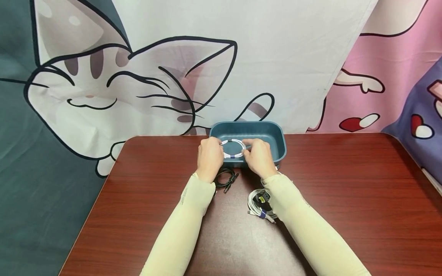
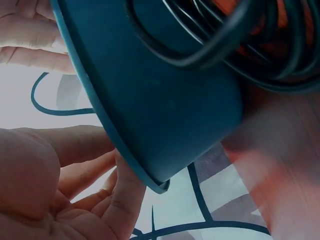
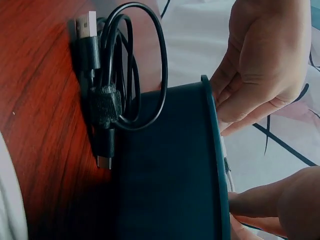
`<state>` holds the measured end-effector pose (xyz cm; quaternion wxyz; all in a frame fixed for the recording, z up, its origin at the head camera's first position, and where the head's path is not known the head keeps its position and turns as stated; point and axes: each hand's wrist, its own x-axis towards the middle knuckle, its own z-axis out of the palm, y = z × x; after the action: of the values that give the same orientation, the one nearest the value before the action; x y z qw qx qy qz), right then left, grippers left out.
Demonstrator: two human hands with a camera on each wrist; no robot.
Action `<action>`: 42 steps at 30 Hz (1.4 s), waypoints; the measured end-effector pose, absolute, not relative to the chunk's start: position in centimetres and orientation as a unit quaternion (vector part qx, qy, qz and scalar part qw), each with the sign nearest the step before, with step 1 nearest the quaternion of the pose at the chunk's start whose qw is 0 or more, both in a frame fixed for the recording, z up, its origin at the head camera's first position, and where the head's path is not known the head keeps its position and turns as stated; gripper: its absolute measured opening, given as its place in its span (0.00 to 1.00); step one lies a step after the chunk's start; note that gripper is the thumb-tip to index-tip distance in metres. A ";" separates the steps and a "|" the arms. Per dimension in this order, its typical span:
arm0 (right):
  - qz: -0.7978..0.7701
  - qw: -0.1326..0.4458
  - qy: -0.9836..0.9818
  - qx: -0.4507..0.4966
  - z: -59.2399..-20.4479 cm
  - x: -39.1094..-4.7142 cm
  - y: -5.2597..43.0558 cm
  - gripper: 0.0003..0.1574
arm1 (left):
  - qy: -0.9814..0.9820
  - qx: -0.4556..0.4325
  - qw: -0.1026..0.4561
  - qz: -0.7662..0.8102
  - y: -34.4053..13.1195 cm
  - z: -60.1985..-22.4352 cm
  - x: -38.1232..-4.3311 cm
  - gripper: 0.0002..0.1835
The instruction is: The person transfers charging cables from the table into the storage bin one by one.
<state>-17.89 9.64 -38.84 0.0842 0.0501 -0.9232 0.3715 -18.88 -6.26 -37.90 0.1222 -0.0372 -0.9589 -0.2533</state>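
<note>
At frame centre, left hand [image 1: 210, 156] and right hand [image 1: 259, 156] pinch coiled white cable [image 1: 232, 156] from opposite sides above blue bin [image 1: 267, 135], likely keeping coil tidy.

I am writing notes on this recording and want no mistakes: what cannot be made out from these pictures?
- Head view: left side of the white cable, behind the left hand.
- Head view: right side of the pale cable bundle, behind the right sleeve.
- Left wrist view: rest of the black cable, cut by the frame edges.
- Right wrist view: inside of the blue bin, behind its wall.
</note>
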 end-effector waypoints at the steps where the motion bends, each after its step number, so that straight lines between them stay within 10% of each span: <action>1: 0.369 0.080 -0.925 0.047 -38.8 -18.0 9.6 0.21 | -0.960 -0.035 0.119 -0.251 -6.2 -37.9 -19.0 0.17; 42: 0.276 -0.115 -0.953 0.046 -38.6 -21.0 9.7 0.10 | -0.991 -0.061 -0.034 -0.117 -4.0 -38.2 -21.5 0.14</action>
<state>-21.00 9.72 -38.61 -0.1148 0.0459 -0.9530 0.2765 -21.55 -3.99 -38.25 -0.0344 -0.0612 -0.9907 -0.1168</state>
